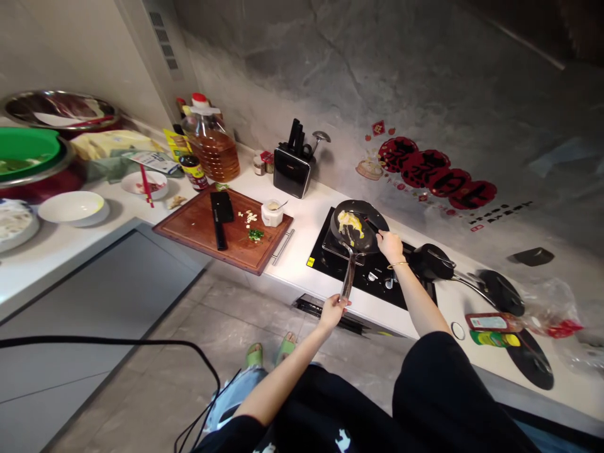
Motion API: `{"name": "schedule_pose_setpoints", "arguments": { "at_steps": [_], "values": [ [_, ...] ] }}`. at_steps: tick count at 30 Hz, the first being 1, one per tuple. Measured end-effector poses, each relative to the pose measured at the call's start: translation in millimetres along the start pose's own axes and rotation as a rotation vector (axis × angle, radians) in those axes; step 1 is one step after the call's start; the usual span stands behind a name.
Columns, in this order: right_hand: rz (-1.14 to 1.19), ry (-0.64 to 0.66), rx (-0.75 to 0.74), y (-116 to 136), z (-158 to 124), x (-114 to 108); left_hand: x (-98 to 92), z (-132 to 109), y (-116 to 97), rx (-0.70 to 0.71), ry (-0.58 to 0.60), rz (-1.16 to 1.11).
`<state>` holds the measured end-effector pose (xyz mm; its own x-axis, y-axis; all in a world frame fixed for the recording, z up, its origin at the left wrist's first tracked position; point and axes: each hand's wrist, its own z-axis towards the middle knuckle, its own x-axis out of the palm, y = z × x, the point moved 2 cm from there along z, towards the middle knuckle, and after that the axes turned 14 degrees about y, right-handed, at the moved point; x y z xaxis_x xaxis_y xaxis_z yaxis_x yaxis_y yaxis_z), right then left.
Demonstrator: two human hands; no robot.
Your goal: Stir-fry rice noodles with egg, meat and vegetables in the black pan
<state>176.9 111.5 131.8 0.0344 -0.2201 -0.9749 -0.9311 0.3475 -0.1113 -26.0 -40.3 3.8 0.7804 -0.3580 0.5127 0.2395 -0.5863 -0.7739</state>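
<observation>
Left fingers (343, 303) around the handle (348, 277), pan (368, 243) just beyond.

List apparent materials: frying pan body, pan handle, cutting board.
Frying pan body: likely metal with a nonstick-type coating; dark interior, soft sheen.
Pan handle: metal, possibly stainless steel; silvery, bright reflections.
Cutting board: probably wood, smooth finish; reddish-brown, slight gloss.

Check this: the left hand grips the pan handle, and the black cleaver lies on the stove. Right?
Not quite: the black cleaver lies on the wooden cutting board, as the head view shows. The left hand does grip the pan handle.
</observation>
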Motion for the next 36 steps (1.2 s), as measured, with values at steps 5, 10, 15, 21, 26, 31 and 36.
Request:
{"name": "schedule_pose_setpoints", "arguments": {
  "at_steps": [5, 10, 15, 21, 26, 31, 36],
  "values": [
    [-0.002, 0.048, -0.044, 0, 15, 1, -1.4, 1, 1, -0.014, -0.001, 0.008],
    [-0.018, 0.078, -0.01, -25, 2, -1, -0.9, 0, -1, -0.02, -0.011, -0.001],
    [-0.001, 0.123, -0.001, -62, -25, -9, -0.1, -1, -3, -0.025, -0.007, -0.01],
    [0.0, 0.122, -0.084, -49, -30, -9, -0.4, -2, -4, -0.048, -0.004, -0.022],
    [0.006, 0.083, 0.004, -27, -11, -3, -0.3, -2, -4, -0.049, -0.011, -0.004],
    [0.039, 0.14, -0.023, -54, -18, -12, -0.6, -1, -2, -0.036, -0.008, -0.005],
    [0.007, 0.118, 0.007, -85, -38, -30, -1.0, 0, 0, -0.036, -0.004, -0.008]
  ]
}}
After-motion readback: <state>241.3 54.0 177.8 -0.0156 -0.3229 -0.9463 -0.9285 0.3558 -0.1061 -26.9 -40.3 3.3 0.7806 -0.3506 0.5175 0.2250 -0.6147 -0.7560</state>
